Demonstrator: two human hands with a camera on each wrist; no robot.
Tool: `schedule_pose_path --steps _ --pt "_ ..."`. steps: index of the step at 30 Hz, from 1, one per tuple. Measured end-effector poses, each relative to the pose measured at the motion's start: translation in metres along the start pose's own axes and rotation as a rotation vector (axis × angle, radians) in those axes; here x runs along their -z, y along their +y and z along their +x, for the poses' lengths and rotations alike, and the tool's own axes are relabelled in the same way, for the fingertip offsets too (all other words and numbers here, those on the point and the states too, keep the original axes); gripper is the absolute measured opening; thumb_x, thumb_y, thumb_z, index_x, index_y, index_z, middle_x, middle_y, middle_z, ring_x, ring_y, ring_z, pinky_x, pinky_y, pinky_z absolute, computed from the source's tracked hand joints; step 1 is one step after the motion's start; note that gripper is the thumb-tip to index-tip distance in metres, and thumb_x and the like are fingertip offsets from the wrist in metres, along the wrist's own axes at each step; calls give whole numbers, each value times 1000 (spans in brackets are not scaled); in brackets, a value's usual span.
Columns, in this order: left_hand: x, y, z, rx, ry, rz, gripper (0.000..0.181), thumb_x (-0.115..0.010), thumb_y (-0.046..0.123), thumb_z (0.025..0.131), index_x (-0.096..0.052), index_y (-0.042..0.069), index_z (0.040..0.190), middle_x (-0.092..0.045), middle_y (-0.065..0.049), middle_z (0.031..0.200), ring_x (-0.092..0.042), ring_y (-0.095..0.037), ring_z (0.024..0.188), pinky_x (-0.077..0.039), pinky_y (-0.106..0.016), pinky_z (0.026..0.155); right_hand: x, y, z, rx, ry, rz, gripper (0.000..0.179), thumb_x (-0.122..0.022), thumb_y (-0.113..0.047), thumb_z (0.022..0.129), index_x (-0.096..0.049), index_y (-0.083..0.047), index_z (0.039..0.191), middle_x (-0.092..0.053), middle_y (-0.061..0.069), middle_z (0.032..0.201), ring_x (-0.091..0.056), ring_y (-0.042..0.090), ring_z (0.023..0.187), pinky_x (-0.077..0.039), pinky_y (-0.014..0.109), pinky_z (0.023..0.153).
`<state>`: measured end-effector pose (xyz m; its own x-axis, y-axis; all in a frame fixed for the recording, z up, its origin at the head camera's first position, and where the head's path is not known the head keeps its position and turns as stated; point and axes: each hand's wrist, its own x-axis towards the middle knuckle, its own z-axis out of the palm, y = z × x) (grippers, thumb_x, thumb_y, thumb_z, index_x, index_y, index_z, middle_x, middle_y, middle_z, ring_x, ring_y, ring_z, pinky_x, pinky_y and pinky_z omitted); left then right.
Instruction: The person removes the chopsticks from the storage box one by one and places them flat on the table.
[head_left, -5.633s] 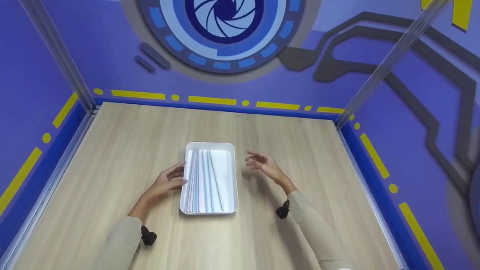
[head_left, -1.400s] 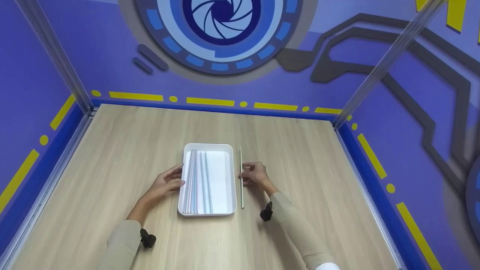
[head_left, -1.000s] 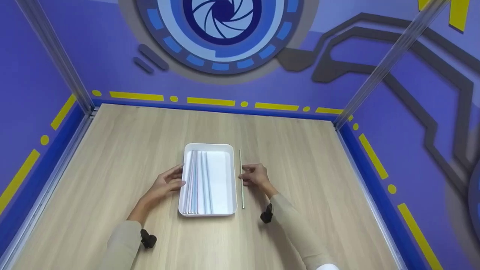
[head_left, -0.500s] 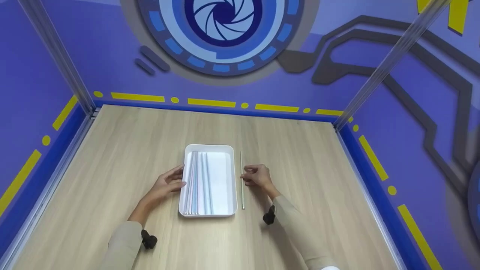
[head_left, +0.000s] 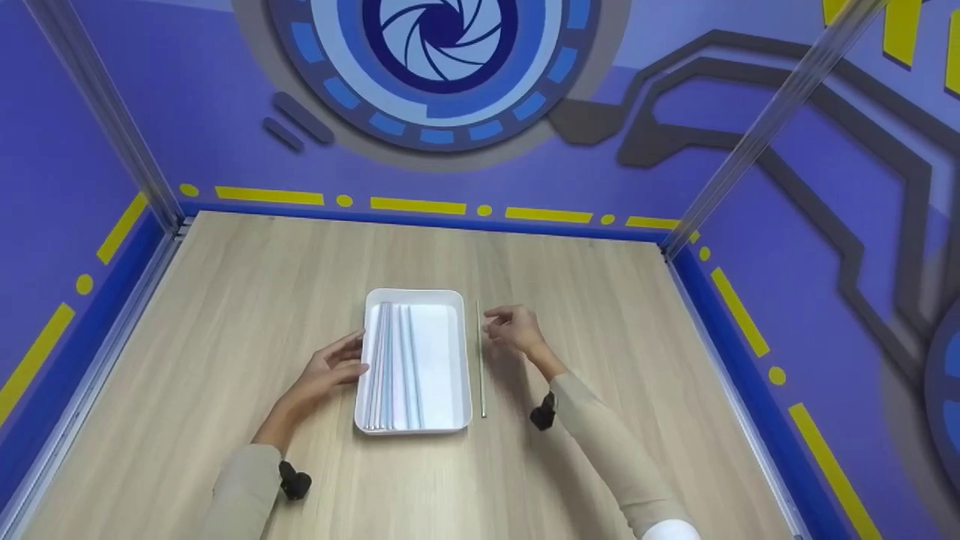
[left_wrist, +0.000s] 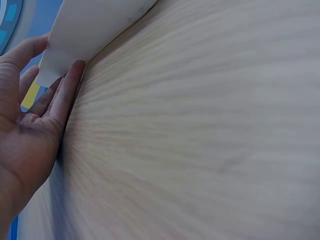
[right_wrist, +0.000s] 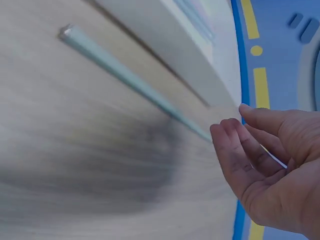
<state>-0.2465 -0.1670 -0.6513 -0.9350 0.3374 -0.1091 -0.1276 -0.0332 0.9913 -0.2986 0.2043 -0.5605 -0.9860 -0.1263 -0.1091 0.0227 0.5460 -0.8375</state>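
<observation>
A white rectangular tray [head_left: 448,375] sits mid-table, with several long, thin, shiny sticks [head_left: 390,375] lying lengthwise in its left half. My left hand [head_left: 327,369] rests against the tray's left wall; the left wrist view shows fingertips touching the white side [left_wrist: 90,30]. To the right of the tray, parallel to its edge, one thin pale-green stick [head_left: 482,375] lies on the table. Close above this stick's far half is my right hand [head_left: 517,327], its fingers loosely bent and holding nothing. In the right wrist view, the stick [right_wrist: 120,72] runs beside the tray wall, apart from the fingertips.
The wooden table [head_left: 637,420] is bounded by a blue back panel [head_left: 360,161] and side panels, with metal posts [head_left: 750,157] at the back corners. A small black camera [head_left: 294,481] is on each wrist.
Earlier my right hand took the rightmost stick from the tray and laid it on the table to the right. Since half a second ago it has let go and moved slightly away. The left hand stays put.
</observation>
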Motion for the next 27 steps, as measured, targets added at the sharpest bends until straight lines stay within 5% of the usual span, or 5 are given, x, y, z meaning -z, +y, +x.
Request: schedule_pose_path --steps 8,13,27 --pt "-1 0 -1 -2 2 -4 75 -71 9 95 -32 7 160 -42 -29 152 -54 -38 132 -58 -32 99 -18 -29 7 132 -101 -2 29 -67 4 92 -68 10 121 -73 25 98 -71 19 81 -63 25 71" --pt "-1 0 -1 2 -3 -2 75 -70 10 96 -31 7 160 -42 -29 153 -51 -40 134 -59 -32 98 -40 -37 11 193 -197 13 30 -64 6 94 -65 13 123 -73 30 100 -74 35 86 -63 25 74" --pt "-3 2 -1 -11 11 3 74 -70 9 96 -32 5 159 -44 -29 151 -53 -35 131 -58 -27 96 -92 -33 6 91 -312 -105 41 -69 1 93 -58 15 130 -73 29 102 -76 42 87 -66 37 72"
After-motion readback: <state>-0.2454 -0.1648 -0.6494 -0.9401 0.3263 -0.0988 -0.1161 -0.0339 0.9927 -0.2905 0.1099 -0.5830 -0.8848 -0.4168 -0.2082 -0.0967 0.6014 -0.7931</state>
